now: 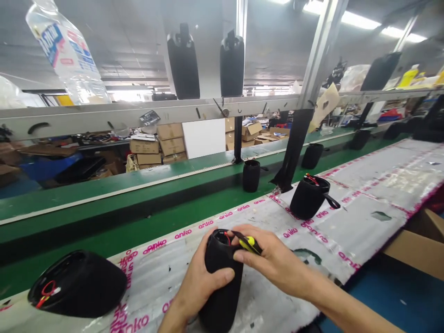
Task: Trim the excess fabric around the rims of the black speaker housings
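My left hand [206, 282] is wrapped around a black speaker housing [224, 296], which stands tilted, with red wire showing inside its open top. My right hand [274, 256] is closed on a yellow-and-black handled tool [250, 245] beside the rim. Its fingertips touch the housing and a black strap near the opening. The working end of the tool is hidden. To the left, another black speaker housing [83, 282] lies on its side with a red wire loop at its open end. A third speaker housing [310, 196] with a strap stands at the right.
Printed foam sheeting [270, 231] covers the bench. Behind runs a green conveyor belt [156, 203] carrying more housings, such as a small speaker housing [251, 175]. A metal shelf [138, 115] overhead holds a plastic bottle [74, 55] and speakers. A dark post [291, 152] rises behind the bench.
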The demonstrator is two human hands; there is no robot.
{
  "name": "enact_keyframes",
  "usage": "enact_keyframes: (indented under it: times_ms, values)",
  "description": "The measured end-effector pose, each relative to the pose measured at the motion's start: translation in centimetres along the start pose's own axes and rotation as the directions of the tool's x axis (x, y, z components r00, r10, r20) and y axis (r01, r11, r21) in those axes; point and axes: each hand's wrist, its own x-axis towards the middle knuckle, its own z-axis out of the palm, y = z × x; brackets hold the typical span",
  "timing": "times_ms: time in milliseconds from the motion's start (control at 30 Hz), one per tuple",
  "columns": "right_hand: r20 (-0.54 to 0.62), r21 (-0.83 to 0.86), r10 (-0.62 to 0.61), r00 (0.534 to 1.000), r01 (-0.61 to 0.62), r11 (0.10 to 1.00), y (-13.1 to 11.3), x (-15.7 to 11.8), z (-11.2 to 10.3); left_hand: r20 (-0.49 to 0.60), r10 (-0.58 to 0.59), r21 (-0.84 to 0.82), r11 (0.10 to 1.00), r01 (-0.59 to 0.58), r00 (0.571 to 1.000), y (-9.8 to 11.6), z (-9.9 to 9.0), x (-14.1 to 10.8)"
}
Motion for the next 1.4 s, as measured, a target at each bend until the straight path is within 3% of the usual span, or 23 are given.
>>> enact_keyframes:
  times_ms: [67, 133, 200, 300, 367, 433, 767, 1000, 1167, 1300, 1400]
  values:
    - [-0.157, -0.189, -0.078, 0.985, 0.048, 0.981, -0.5, -0.5, 0.0, -0.043, -0.013, 0.03, 0.999, 0.014, 0.999, 0.3, -0.3, -0.1]
    - [-0.185, -0.355, -0.142, 0.972, 0.069, 0.932, -0.9, -1.2, -0.1, -0.06, -0.057, 0.027, 0.998, 0.059, 0.997, 0.3, -0.4, -0.4]
    - [-0.071, -0.5, -0.182, 0.981, 0.123, 0.857, -1.1, -2.0, 0.0, -0.043, -0.092, 0.027, 0.995, 0.093, 0.995, 0.3, -0.3, -0.7]
    - [0.107, -0.719, -0.191, 0.976, 0.209, 0.663, -0.8, -2.7, 0.3, 0.004, -0.117, 0.046, 0.992, 0.116, 0.993, 0.1, 0.0, -0.8]
    - [0.165, -0.801, -0.17, 0.972, 0.232, 0.551, -0.3, -2.9, 0.5, 0.02, -0.118, 0.054, 0.992, 0.117, 0.993, -0.1, 0.2, -0.7]
    - [0.193, -0.824, -0.142, 0.971, 0.239, 0.514, 0.1, -2.9, 0.6, 0.012, -0.124, 0.059, 0.991, 0.123, 0.992, -0.3, 0.3, -0.6]
    - [0.236, -0.819, -0.077, 0.969, 0.241, 0.521, 1.0, -2.9, 0.6, -0.002, -0.145, 0.072, 0.987, 0.145, 0.989, -0.6, 0.4, -0.5]
    - [0.302, -0.855, -0.054, 0.952, 0.295, 0.428, 0.9, -2.8, 0.2, -0.068, -0.156, 0.139, 0.977, 0.164, 0.985, -0.3, 0.9, -0.7]
    - [0.33, -0.854, 0.015, 0.944, 0.292, 0.429, 0.6, -2.5, -0.1, -0.073, -0.152, 0.203, 0.965, 0.164, 0.986, 0.0, 1.4, -0.7]
    - [0.276, -0.829, -0.098, 0.956, 0.289, 0.479, 1.9, -2.8, 0.2, -0.124, -0.137, 0.162, 0.974, 0.156, 0.983, 0.1, 1.8, -0.7]
    - [0.176, -0.73, -0.276, 0.945, 0.314, 0.608, 2.6, -3.0, 0.5, -0.103, -0.133, 0.02, 0.991, 0.135, 0.986, 0.1, 1.9, -0.8]
